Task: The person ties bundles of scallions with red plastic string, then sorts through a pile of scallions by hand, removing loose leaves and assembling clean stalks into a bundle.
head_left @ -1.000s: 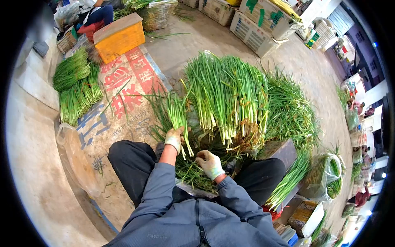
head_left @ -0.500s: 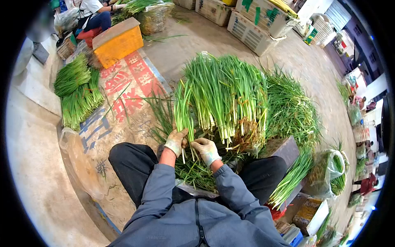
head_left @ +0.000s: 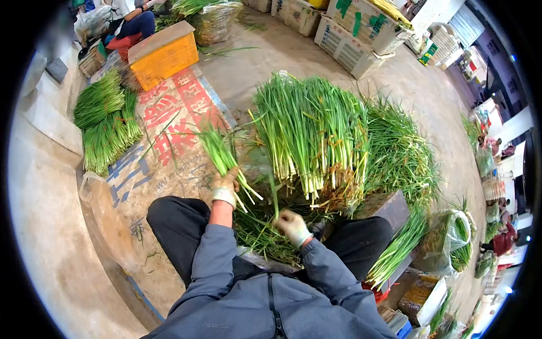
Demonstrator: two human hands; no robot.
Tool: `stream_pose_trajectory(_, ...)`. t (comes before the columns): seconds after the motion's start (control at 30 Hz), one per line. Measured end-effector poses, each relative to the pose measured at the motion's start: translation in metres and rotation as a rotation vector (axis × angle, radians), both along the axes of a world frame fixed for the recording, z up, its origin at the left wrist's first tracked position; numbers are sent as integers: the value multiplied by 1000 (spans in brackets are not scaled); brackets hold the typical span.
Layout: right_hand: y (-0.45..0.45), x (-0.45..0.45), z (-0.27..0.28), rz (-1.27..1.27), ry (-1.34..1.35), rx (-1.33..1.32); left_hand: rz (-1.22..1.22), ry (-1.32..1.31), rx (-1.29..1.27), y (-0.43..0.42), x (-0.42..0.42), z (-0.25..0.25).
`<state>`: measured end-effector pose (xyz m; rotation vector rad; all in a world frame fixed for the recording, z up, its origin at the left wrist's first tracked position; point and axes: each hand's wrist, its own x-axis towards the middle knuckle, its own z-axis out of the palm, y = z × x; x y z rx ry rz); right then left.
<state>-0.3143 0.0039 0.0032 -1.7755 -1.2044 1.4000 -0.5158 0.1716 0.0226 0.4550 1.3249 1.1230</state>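
Note:
My left hand, in a pale glove with bare-looking dirty fingers, is wrapped round a small bunch of green stalks, white ends pointing down to the right. Between my knees, my right hand is closed on a single green leaf that hangs blurred above it. A large upright row of green stalks with white and brown root ends stands just ahead. Loose green trimmings lie below both hands.
More greens are heaped at the right, beside a dark box. Finished-looking bundles lie at the left. An orange box, white crates, and a seated person are farther off. A plastic bag stands at the right.
My left hand has moved left with its bunch, which now tilts. My right hand has drawn away from the bunch, down and to the right, with a leaf in its fingers.

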Motion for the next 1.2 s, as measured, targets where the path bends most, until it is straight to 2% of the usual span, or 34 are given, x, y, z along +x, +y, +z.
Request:
stream_pose_trajectory(0.07,-22,10,-50,608,-446,-193,-1,-83,130,10,-13,-20)
stream_pose_trajectory(0.1,-31,13,-83,801,-591,-296,98,-128,182,8,-8,1)
stream_pose_trajectory(0.13,-32,14,-103,997,-738,-397,98,-129,185,8,-6,6)
stream_pose_trajectory(0.17,-25,3,-55,646,-701,-307,93,-187,199,9,-7,8)
stream_pose_trajectory(0.2,-14,-2,-40,433,-626,-123,92,-242,206,6,-8,8)
stream_pose_trajectory(0.23,-1,-6,-18,302,-453,-9,51,-341,178,3,-8,7)
stream_pose_trajectory(0.27,14,-8,4,162,-281,108,-95,-373,209,-1,-9,13)
stream_pose_trajectory(0.33,40,-13,34,29,-319,262,-131,-436,197,-5,-5,17)
stream_pose_trajectory(0.4,63,-13,52,7,-292,341,-170,-424,208,-11,-5,28)
stream_pose_trajectory(0.53,87,-18,69,5,-259,326,-140,-484,199,-11,-7,30)
stream_pose_trajectory(0.6,87,-20,65,99,-471,262,-38,-413,99,-7,-10,26)
stream_pose_trajectory(0.67,90,-17,49,29,-691,358,-10,-438,114,-4,-10,16)
stream_pose_trajectory(0.73,109,-10,39,31,-772,146,16,-459,126,-4,-9,8)
stream_pose_trajectory(0.77,115,-7,27,47,-859,154,1,-436,24,-3,-5,7)
stream_pose_trajectory(0.8,121,-4,17,43,-859,156,-17,-412,-75,0,-1,7)
stream_pose_trajectory(0.87,134,-4,3,92,-883,26,4,-431,-109,1,7,-7)
stream_pose_trajectory(0.93,142,-3,-6,69,-857,9,64,-385,-175,-2,16,-11)
stream_pose_trajectory(1.0,133,-3,-1,-10,-639,139,-3,-299,-173,-2,15,-20)
stream_pose_trajectory(1.07,110,-10,9,-6,-558,346,-122,-153,-89,-6,18,-21)
stream_pose_trajectory(1.13,87,-25,34,-113,-27,21,-90,-91,-154,-7,30,-23)
stream_pose_trajectory(1.17,78,-31,38,-161,78,3,-64,-23,-215,-8,35,-22)
stream_pose_trajectory(1.2,74,-32,32,-160,36,39,-69,-20,-218,-9,37,-21)
